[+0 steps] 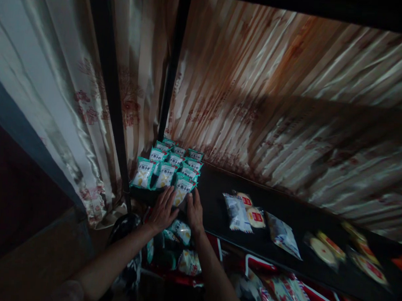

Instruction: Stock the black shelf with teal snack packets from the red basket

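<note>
A green-and-white snack bag (183, 188) stands upright at the front right of a block of matching bags. My left hand (164, 210) touches its lower left side, fingers stretched along the edge. On the other side, my right hand (195, 211) presses against the right edge, so the bag is held between both hands. Several like bags stand in rows behind and to the left, such as the front-left snack bag (143, 173). Below my wrists, a red basket (195, 282) contains more of these bags, partly hidden by my forearms.
The bags stand on a black shelf (215, 204). Farther right lie a blue-and-white packet (239, 213), another packet (283, 234) and round packaged pastries (323, 251). A second basket (262, 261) with packets sits below. Dark posts (174, 65) and a pleated curtain (256, 104) bound the shelf.
</note>
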### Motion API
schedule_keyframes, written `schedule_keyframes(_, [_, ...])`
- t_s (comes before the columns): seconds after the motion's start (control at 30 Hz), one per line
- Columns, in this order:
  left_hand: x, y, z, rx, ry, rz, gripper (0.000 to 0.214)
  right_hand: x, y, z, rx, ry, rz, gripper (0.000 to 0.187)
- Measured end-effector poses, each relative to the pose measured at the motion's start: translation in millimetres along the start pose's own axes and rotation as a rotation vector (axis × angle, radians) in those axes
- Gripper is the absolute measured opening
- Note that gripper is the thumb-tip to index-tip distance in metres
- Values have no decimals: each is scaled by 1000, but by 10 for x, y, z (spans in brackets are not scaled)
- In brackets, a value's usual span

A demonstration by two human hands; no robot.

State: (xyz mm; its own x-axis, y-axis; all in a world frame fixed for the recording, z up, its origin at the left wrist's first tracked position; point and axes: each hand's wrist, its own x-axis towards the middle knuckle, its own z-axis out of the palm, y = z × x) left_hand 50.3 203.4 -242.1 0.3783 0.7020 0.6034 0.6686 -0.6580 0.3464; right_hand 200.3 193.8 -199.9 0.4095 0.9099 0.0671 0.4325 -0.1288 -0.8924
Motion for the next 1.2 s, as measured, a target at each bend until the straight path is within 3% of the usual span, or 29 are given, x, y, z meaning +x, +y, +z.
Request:
schedule_keyframes(0.23, [31, -23, 20, 7, -8, -1, 62, 134, -48, 55, 5, -31, -37, 71])
schedule_keyframes(0.47, [63, 13, -2, -4, 26, -17, 66, 294, 32, -18, 42, 91, 2, 76])
schedule_keyframes(0.7, [94, 33, 8, 12, 44, -40, 63, 649, 67, -14, 123, 14, 41, 84])
schedule_keyframes(0.9, [112, 49, 31, 35, 58, -59, 62, 717, 95, 29, 148, -20, 36, 78])
schedule_keyframes(1.07, [108, 57, 49, 49, 58, -74, 64, 789, 194, 4, 136, -4, 0, 81])
schedule_keyframes(1.2, [117, 64, 43, 54, 76, -72, 64, 1044, 364, -17, 100, 64, 16, 80])
